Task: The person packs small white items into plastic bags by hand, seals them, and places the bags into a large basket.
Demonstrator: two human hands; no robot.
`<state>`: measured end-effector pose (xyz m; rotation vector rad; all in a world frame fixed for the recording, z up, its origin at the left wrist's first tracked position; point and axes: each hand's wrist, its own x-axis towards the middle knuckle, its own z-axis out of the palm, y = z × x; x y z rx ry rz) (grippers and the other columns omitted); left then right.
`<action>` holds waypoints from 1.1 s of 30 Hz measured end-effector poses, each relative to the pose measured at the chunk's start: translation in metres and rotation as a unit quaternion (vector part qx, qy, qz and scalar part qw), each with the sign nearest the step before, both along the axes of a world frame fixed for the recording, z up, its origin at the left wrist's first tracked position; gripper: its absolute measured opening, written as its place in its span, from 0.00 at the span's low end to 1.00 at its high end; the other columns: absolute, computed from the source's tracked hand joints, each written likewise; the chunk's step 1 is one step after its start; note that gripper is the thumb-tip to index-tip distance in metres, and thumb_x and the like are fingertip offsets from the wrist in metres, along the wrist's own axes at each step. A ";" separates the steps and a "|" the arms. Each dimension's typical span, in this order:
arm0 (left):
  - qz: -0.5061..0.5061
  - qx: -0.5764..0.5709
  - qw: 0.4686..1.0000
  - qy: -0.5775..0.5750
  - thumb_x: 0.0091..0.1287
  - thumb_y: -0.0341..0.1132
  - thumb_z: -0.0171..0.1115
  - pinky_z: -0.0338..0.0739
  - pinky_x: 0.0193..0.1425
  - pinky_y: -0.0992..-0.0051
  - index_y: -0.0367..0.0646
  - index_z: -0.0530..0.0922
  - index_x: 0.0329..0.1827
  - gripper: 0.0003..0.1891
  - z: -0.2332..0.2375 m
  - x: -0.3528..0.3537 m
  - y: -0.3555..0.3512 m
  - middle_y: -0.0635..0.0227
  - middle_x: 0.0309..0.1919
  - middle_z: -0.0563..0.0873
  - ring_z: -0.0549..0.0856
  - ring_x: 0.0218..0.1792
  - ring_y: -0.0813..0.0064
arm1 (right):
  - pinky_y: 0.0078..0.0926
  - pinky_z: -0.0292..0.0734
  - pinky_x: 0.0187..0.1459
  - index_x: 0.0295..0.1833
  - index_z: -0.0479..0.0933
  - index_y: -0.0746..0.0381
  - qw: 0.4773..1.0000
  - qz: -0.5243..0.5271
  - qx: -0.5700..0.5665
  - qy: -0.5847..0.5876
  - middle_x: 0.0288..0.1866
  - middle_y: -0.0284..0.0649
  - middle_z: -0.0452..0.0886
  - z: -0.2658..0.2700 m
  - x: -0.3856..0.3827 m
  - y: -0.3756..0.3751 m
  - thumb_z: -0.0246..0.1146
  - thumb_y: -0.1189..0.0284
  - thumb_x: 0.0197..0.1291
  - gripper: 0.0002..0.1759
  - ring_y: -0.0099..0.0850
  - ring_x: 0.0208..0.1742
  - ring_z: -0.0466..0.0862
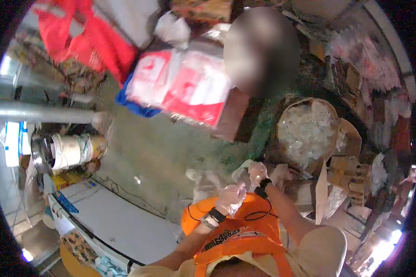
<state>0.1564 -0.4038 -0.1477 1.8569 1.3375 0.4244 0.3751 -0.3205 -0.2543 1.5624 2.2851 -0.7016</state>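
Observation:
My left hand [231,197], in a clear plastic glove with a watch at the wrist, is in front of the orange apron [245,226]. Its fingers are blurred by glare on the plastic. To its right, my right hand [258,171] has a black band at the wrist and reaches just past the apron's upper edge. Whitish, crumpled plastic lies at its fingertips, and whether it is held or part of a glove is unclear. Another pale plastic bundle [203,180] is beyond my left hand.
Red-and-white packages [196,87] lie ahead on the floor [157,147]. A round container of clear plastic pieces [307,131] stands at right, near cardboard [349,177]. At lower left is a white-topped surface [120,221], with a white bucket [67,150] beyond. A blurred area hides part of the top.

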 end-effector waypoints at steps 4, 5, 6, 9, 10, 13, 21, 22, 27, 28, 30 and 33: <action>-0.035 -0.108 0.991 -0.069 0.69 0.43 0.54 0.79 0.46 0.55 0.45 0.81 0.46 0.14 0.010 0.072 0.044 0.54 0.41 0.87 0.85 0.42 0.50 | 0.49 0.75 0.45 0.44 0.80 0.60 0.990 -0.126 0.068 0.016 0.36 0.47 0.82 0.098 0.058 0.011 0.61 0.68 0.56 0.11 0.48 0.42 0.82; -0.055 -0.105 0.992 -0.033 0.69 0.42 0.54 0.79 0.46 0.54 0.44 0.81 0.46 0.13 0.018 0.099 0.075 0.52 0.41 0.86 0.85 0.42 0.49 | 0.49 0.75 0.44 0.42 0.80 0.61 0.983 -0.162 0.083 0.018 0.34 0.47 0.82 0.121 0.085 0.012 0.62 0.68 0.56 0.10 0.48 0.40 0.82; -0.076 -0.101 0.992 0.002 0.70 0.42 0.54 0.79 0.46 0.53 0.44 0.81 0.45 0.13 0.027 0.126 0.107 0.50 0.40 0.86 0.85 0.42 0.48 | 0.49 0.75 0.43 0.42 0.80 0.60 0.977 -0.189 0.094 0.019 0.34 0.47 0.82 0.119 0.107 0.015 0.62 0.68 0.56 0.11 0.48 0.40 0.82; -0.030 -0.089 0.995 0.034 0.68 0.40 0.55 0.79 0.44 0.53 0.42 0.78 0.44 0.11 0.011 0.179 0.169 0.49 0.34 0.85 0.86 0.41 0.47 | 0.47 0.76 0.43 0.44 0.80 0.60 0.960 -0.262 0.100 0.017 0.35 0.46 0.82 0.103 0.160 0.000 0.61 0.67 0.57 0.11 0.47 0.39 0.82; -0.021 -0.088 0.995 0.049 0.67 0.39 0.55 0.80 0.44 0.54 0.42 0.77 0.44 0.11 -0.007 0.194 0.190 0.51 0.33 0.85 0.86 0.41 0.48 | 0.47 0.76 0.42 0.44 0.80 0.60 0.954 -0.282 0.100 0.018 0.35 0.46 0.82 0.093 0.173 -0.004 0.61 0.67 0.58 0.12 0.47 0.39 0.82; -0.143 -0.056 0.980 0.123 0.60 0.40 0.62 0.81 0.44 0.59 0.43 0.77 0.46 0.15 -0.176 0.197 0.255 0.57 0.33 0.86 0.87 0.41 0.53 | 0.45 0.77 0.42 0.45 0.80 0.60 0.938 -0.337 0.083 0.027 0.35 0.46 0.83 0.059 0.194 -0.020 0.59 0.66 0.59 0.12 0.46 0.39 0.83; -0.122 -0.033 0.932 0.340 0.57 0.39 0.65 0.82 0.46 0.60 0.43 0.79 0.53 0.20 -0.412 0.161 0.417 0.53 0.46 0.85 0.86 0.45 0.56 | 0.41 0.79 0.39 0.48 0.79 0.59 0.886 -0.463 -0.021 0.030 0.36 0.45 0.84 -0.035 0.184 -0.064 0.57 0.63 0.63 0.15 0.44 0.37 0.84; -0.110 -0.039 0.927 0.358 0.57 0.39 0.65 0.82 0.46 0.60 0.43 0.79 0.53 0.20 -0.429 0.155 0.435 0.53 0.45 0.85 0.86 0.45 0.56 | 0.41 0.79 0.39 0.49 0.79 0.59 0.879 -0.474 -0.034 0.028 0.36 0.45 0.84 -0.043 0.184 -0.068 0.56 0.63 0.63 0.15 0.44 0.37 0.84; -0.056 -0.038 0.902 0.426 0.58 0.39 0.65 0.82 0.45 0.60 0.43 0.79 0.53 0.20 -0.512 0.110 0.489 0.54 0.45 0.85 0.86 0.44 0.57 | 0.41 0.80 0.37 0.49 0.79 0.58 0.860 -0.489 -0.137 -0.050 0.37 0.45 0.85 -0.081 0.192 -0.107 0.56 0.62 0.63 0.15 0.44 0.35 0.85; -0.046 -0.034 0.899 0.435 0.58 0.39 0.65 0.82 0.45 0.60 0.43 0.79 0.53 0.20 -0.536 0.096 0.496 0.54 0.45 0.85 0.86 0.44 0.58 | 0.42 0.80 0.37 0.49 0.80 0.58 0.867 -0.455 -0.170 -0.107 0.37 0.45 0.85 -0.096 0.196 -0.133 0.57 0.63 0.62 0.15 0.46 0.35 0.85; -0.036 -0.028 0.892 0.450 0.59 0.39 0.64 0.82 0.44 0.60 0.43 0.79 0.53 0.19 -0.567 0.083 0.509 0.54 0.45 0.85 0.85 0.44 0.58 | 0.43 0.80 0.37 0.48 0.80 0.58 0.853 -0.464 -0.213 -0.107 0.37 0.45 0.85 -0.109 0.204 -0.117 0.57 0.63 0.62 0.14 0.47 0.35 0.85; -0.023 -0.029 0.887 0.460 0.59 0.38 0.64 0.82 0.44 0.61 0.43 0.79 0.53 0.19 -0.608 0.077 0.535 0.54 0.44 0.85 0.85 0.43 0.59 | 0.43 0.80 0.36 0.47 0.79 0.58 0.834 -0.473 -0.261 -0.108 0.36 0.45 0.85 -0.127 0.221 -0.088 0.57 0.64 0.61 0.14 0.47 0.35 0.85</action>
